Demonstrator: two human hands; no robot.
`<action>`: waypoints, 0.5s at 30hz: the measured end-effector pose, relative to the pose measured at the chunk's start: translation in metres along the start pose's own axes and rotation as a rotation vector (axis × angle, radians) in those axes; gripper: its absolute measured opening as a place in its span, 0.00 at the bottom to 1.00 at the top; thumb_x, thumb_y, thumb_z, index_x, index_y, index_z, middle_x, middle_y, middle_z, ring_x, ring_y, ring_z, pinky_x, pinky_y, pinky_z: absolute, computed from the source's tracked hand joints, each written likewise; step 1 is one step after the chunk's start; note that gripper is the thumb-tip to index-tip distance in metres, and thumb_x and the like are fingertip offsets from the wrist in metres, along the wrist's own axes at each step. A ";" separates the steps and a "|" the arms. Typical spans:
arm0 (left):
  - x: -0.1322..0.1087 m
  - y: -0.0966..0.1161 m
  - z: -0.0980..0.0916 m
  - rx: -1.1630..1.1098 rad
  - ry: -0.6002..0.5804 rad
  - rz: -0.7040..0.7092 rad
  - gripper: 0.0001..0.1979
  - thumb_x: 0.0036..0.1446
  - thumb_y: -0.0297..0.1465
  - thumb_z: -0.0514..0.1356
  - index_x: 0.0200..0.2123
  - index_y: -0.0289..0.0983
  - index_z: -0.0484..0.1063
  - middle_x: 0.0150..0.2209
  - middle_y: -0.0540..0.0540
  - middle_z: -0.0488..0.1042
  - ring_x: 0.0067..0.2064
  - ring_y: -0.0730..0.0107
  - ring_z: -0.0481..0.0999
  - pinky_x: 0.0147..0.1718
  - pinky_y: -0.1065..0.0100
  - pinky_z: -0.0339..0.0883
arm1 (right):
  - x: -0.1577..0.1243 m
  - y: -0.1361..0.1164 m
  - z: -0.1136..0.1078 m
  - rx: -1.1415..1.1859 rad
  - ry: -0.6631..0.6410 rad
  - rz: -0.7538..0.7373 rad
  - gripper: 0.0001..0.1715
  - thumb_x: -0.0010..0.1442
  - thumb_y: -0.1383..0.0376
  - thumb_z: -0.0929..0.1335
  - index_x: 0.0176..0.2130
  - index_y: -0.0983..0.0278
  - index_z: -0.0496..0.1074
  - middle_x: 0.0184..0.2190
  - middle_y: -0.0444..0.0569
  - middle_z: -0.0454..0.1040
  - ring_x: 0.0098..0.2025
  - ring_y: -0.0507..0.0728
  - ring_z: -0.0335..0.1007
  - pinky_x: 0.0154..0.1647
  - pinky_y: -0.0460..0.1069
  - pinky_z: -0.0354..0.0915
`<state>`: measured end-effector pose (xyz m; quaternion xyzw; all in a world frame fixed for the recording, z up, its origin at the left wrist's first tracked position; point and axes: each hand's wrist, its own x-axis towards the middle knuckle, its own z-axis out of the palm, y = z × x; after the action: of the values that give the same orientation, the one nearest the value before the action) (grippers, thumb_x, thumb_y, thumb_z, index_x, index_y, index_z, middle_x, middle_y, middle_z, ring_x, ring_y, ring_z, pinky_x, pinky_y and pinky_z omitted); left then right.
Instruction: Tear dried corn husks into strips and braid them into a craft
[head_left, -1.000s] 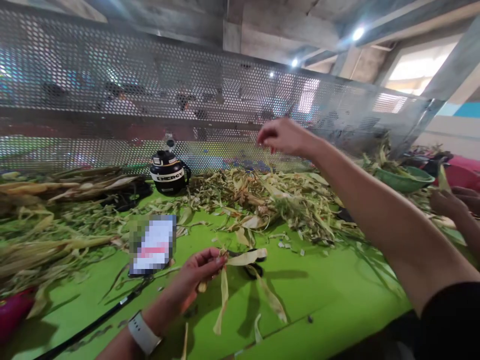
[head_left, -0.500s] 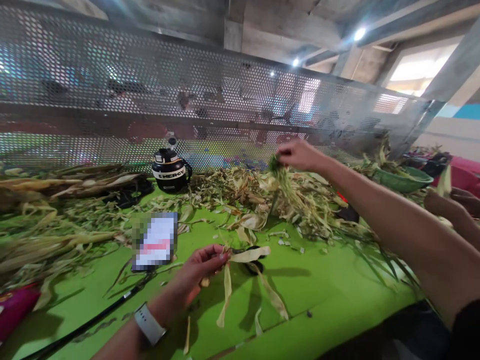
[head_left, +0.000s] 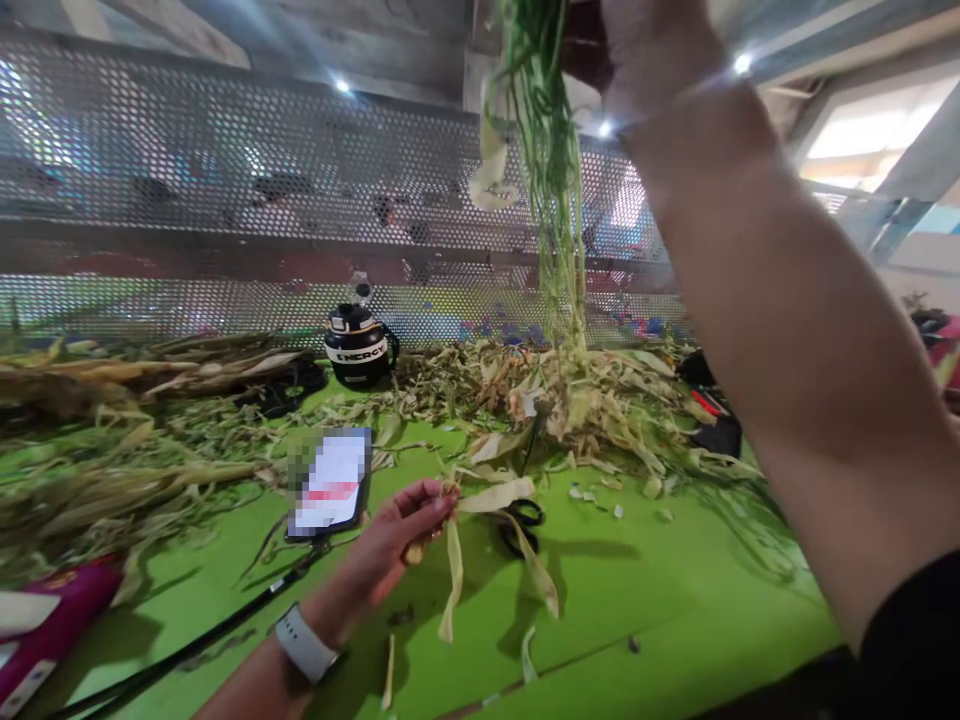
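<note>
My left hand (head_left: 397,535) is pinched on a few pale dry husk strips (head_left: 495,530) that dangle over the green table (head_left: 660,610). A white watch sits on that wrist. My right hand (head_left: 652,50) is raised high near the top of the view, closed on a bunch of long green leaves (head_left: 551,190) that hang down to the husk pile (head_left: 570,400). Black scissors (head_left: 523,522) lie on the table just behind the strips.
A phone (head_left: 330,483) lies left of my left hand, with a black cable running toward the near edge. A black jug (head_left: 358,345) stands by the perforated metal screen (head_left: 225,210). Dry husks cover the left side (head_left: 112,430). A pink item (head_left: 45,625) lies at the near left.
My right hand took hold of green leaves in the pile and lifted them high above the table. My left hand has kept its husk strips almost still.
</note>
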<state>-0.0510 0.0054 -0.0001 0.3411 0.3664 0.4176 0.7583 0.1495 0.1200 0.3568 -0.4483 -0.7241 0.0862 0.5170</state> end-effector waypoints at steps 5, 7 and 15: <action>-0.011 0.023 0.006 0.055 -0.009 0.104 0.18 0.34 0.32 0.73 0.30 0.37 0.72 0.26 0.54 0.72 0.25 0.81 0.68 0.24 0.79 0.60 | -0.064 0.038 0.050 -0.164 -0.623 0.025 0.05 0.50 0.72 0.72 0.26 0.72 0.73 0.16 0.42 0.70 0.23 0.48 0.70 0.32 0.45 0.71; -0.011 0.027 0.005 0.174 -0.058 0.123 0.20 0.37 0.33 0.72 0.35 0.38 0.72 0.24 0.55 0.71 0.25 0.79 0.67 0.25 0.77 0.60 | -0.095 0.060 0.071 -0.181 -0.703 0.099 0.05 0.49 0.74 0.72 0.24 0.70 0.72 0.15 0.41 0.69 0.20 0.47 0.67 0.27 0.44 0.70; -0.007 0.037 -0.005 0.937 -0.017 0.216 0.18 0.37 0.38 0.70 0.35 0.41 0.78 0.38 0.45 0.77 0.42 0.58 0.73 0.41 0.67 0.63 | -0.122 0.091 0.074 -0.059 -0.614 0.219 0.05 0.49 0.76 0.71 0.25 0.70 0.71 0.16 0.40 0.67 0.17 0.45 0.64 0.19 0.40 0.62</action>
<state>-0.0717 0.0154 0.0296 0.6855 0.4714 0.2811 0.4784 0.1470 0.1081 0.1885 -0.4913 -0.7959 0.2515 0.2489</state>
